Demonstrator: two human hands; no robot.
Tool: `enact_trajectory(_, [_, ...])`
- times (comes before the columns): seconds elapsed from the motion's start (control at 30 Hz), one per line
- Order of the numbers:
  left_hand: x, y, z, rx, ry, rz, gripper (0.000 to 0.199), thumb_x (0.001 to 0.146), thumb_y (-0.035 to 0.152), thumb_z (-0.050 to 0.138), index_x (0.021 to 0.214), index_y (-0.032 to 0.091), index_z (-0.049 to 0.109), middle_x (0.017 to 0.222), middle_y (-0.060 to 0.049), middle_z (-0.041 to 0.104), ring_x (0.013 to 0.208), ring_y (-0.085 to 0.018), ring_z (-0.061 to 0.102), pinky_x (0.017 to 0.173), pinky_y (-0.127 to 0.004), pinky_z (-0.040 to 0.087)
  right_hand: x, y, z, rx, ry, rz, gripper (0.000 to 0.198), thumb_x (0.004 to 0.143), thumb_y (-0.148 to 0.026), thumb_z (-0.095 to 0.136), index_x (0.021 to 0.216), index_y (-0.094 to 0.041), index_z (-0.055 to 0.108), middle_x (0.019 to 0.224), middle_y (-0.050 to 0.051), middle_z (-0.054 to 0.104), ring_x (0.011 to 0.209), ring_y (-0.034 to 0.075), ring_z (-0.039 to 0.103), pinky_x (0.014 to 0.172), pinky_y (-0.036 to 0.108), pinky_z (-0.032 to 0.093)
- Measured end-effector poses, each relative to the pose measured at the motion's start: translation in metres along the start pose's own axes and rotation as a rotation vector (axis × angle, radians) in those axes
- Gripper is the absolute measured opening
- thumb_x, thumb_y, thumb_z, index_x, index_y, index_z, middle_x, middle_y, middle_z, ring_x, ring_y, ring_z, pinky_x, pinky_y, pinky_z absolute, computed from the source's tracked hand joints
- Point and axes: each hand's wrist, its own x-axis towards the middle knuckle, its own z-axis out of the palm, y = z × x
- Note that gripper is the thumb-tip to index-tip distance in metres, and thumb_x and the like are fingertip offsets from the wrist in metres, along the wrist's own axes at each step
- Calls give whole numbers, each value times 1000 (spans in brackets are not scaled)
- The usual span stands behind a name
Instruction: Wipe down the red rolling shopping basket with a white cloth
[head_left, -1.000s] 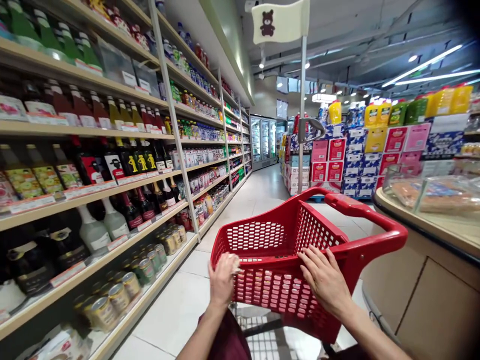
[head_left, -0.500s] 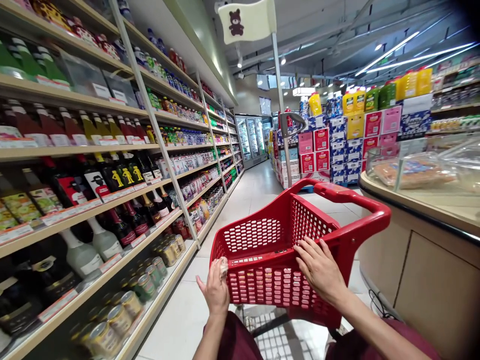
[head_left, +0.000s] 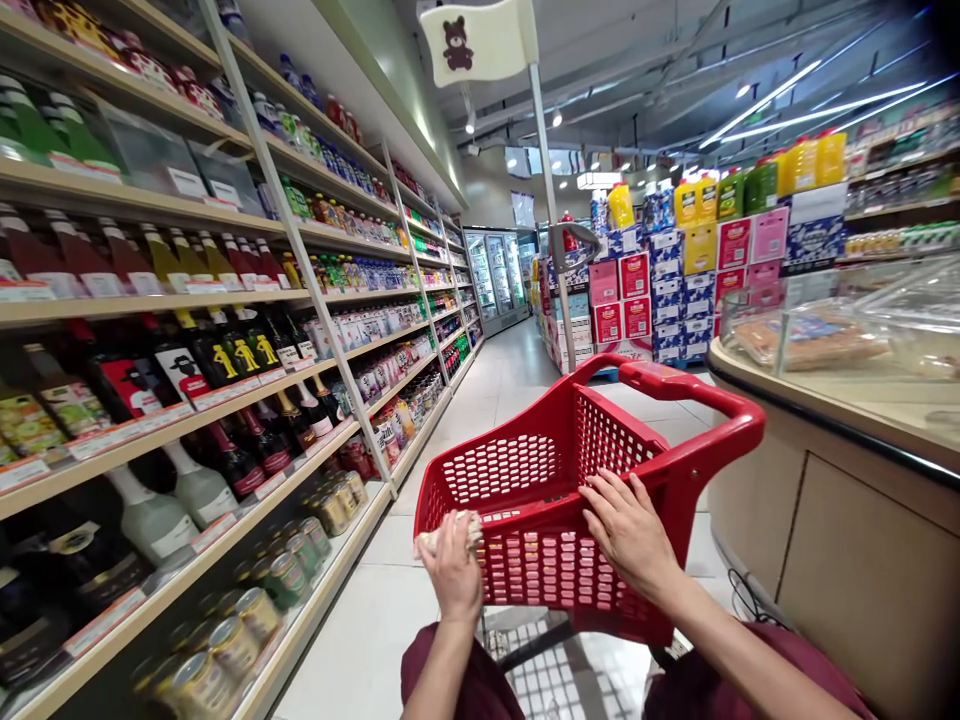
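Observation:
A red shopping cart [head_left: 517, 460] with a perforated plastic basket stands in front of me, turned partly sideways, its push handle to the right. At the basket's near left corner, my left hand [head_left: 455, 575] is closed around a crumpled whitish cloth [head_left: 471, 525] that lies over the rim. My right hand [head_left: 632, 535] holds the near rim farther right, with its fingers hooked over the top edge. Little of the basket's inside shows, as the near wall blocks the view.
On the left runs a long shelf rack [head_left: 352, 350] with bottles and cans. A curved counter [head_left: 787, 480] with packaged food stands close on the right. Stacked drink boxes [head_left: 667, 290] and a pole with a bear flag [head_left: 480, 45] are ahead. Glass-door fridges [head_left: 496, 270] stand farther back.
My left hand has moved right and a little up along the basket corner, and more of the cloth now shows. The right hand stays on the rim. My view has turned slightly.

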Motion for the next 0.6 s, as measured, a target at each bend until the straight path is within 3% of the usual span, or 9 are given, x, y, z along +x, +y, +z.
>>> enact_trajectory(0.1, [9, 38, 3, -228, -113, 71, 38, 80, 11, 39, 112, 27, 52, 115, -3, 59, 111, -20, 50, 103, -54, 16, -1, 2, -1, -4, -9, -24, 32, 86, -27, 35, 105, -20, 60, 111, 4, 61, 113, 20, 46, 103, 42, 21])
enact_trajectory(0.2, [20, 54, 1, -501, -82, -145, 37, 81, 13, 36, 114, 23, 50, 112, -5, 60, 102, -16, 56, 94, -39, 38, -1, 3, -2, -4, -19, -41, 32, 86, -26, 36, 106, -21, 60, 111, 4, 61, 112, 20, 46, 102, 42, 22])
enact_trajectory(0.3, [25, 36, -6, -596, 12, -354, 38, 78, 12, 37, 113, 21, 50, 110, -6, 61, 97, -15, 58, 84, -30, 46, -1, 3, -3, 2, -7, -37, 32, 86, -26, 36, 104, -21, 61, 110, 4, 61, 111, 21, 47, 102, 43, 22])
enact_trajectory(0.47, [26, 2, -16, -477, -30, -314, 36, 67, 8, 42, 91, 23, 63, 104, -3, 62, 106, -21, 51, 97, -43, 34, 0, 2, -2, 3, -11, -27, 31, 86, -25, 36, 104, -20, 61, 110, 4, 61, 111, 21, 47, 102, 43, 22])
enact_trajectory(0.6, [42, -10, -23, -629, -53, -445, 36, 67, 10, 41, 95, 19, 61, 93, -4, 66, 87, -17, 60, 83, -34, 45, -2, 3, 0, 3, -23, -36, 31, 85, -26, 38, 105, -20, 60, 112, 4, 60, 112, 21, 46, 103, 42, 21])
